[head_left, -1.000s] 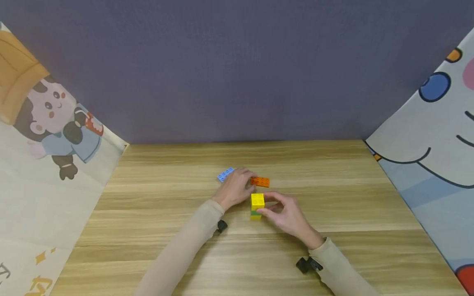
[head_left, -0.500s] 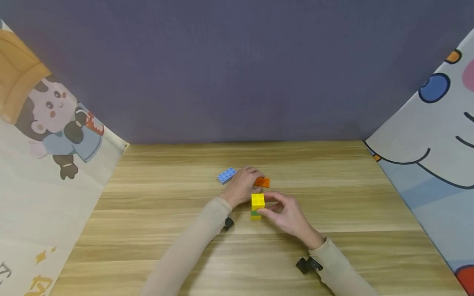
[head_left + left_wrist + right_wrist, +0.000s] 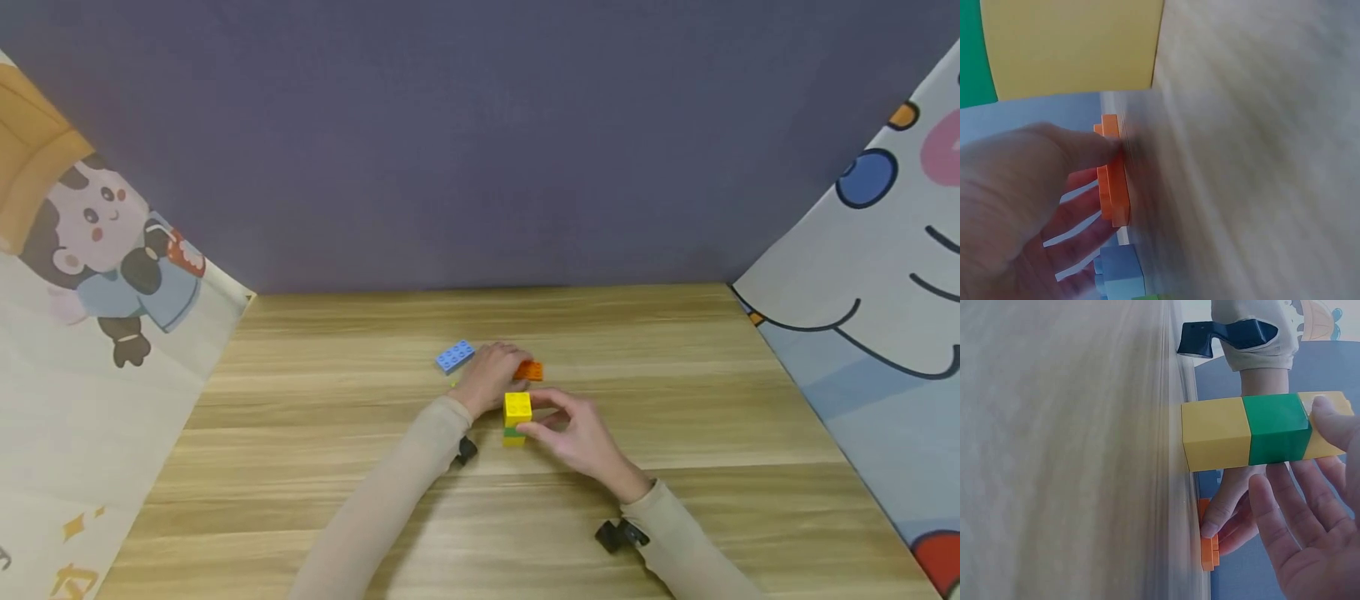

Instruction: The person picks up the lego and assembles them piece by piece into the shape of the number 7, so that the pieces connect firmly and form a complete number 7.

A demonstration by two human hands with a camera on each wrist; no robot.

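Observation:
A small tower of toy building bricks stands upright on the table: a yellow brick (image 3: 1216, 432) at the bottom, a green brick (image 3: 1277, 428) in the middle and a yellow top brick (image 3: 517, 408). My right hand (image 3: 588, 437) pinches the top brick between thumb and fingers from the right. Just behind the tower, my left hand (image 3: 491, 375) grips a flat orange brick (image 3: 1116, 181), thumb on its near side and fingers on the far side. The orange brick lies on the table, its left part hidden by the hand in the head view.
A blue studded brick (image 3: 455, 357) lies left of my left hand. A sliver of lime green (image 3: 453, 384) shows beside my left wrist, mostly hidden. The wooden table (image 3: 337, 367) ends at a dark back wall (image 3: 480, 150), with printed panels on both sides.
My left hand has moved right, onto the orange brick, uncovering more of the blue brick. My right hand stays on the tower. The head view has shifted slightly.

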